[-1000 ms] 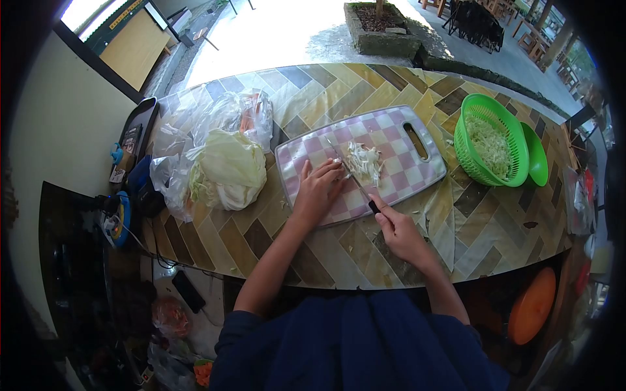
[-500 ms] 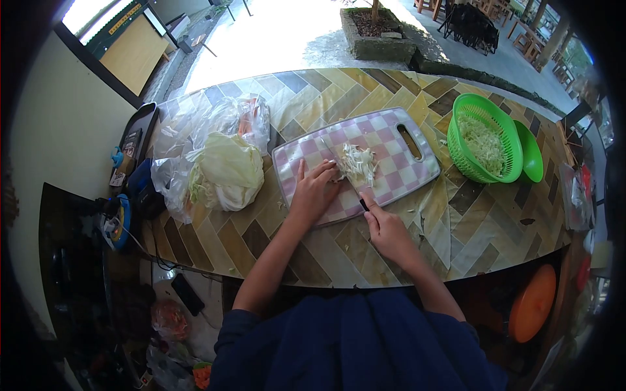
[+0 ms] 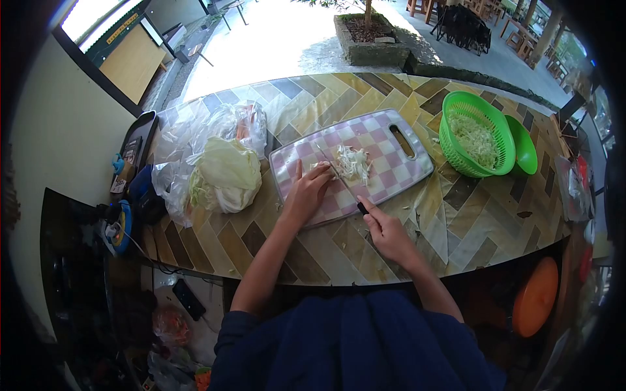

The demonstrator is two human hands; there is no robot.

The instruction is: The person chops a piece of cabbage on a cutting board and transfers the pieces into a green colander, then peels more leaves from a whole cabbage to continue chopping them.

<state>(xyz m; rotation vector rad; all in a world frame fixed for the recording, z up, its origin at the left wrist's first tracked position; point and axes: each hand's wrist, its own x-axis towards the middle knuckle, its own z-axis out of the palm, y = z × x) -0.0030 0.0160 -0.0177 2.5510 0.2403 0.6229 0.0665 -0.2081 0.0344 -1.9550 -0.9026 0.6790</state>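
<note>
A pink-and-white checked cutting board (image 3: 398, 174) lies slanted on the table. My right hand (image 3: 389, 236) is closed around the black handle of a knife (image 3: 344, 184), whose blade points away and to the left across the board. Left of the blade, my left hand (image 3: 306, 195) presses its bent fingers on a small pale piece of cabbage (image 3: 313, 165), mostly hidden under them. Shredded cabbage (image 3: 354, 164) is heaped just right of the blade. A partly cut head of cabbage (image 3: 228, 173) sits on the table left of the board.
Clear plastic bags (image 3: 173, 186) lie around the cabbage head. On the right stand a green colander (image 3: 454, 148) of shredded cabbage and a green bowl (image 3: 525, 151). A dark tray (image 3: 138, 133) and cables are at the left edge. An orange stool (image 3: 536, 296) is below right.
My left fingers have drawn back slightly to the left on the board. More of the knife blade shows between them and the shreds. The whole view has shifted a little.
</note>
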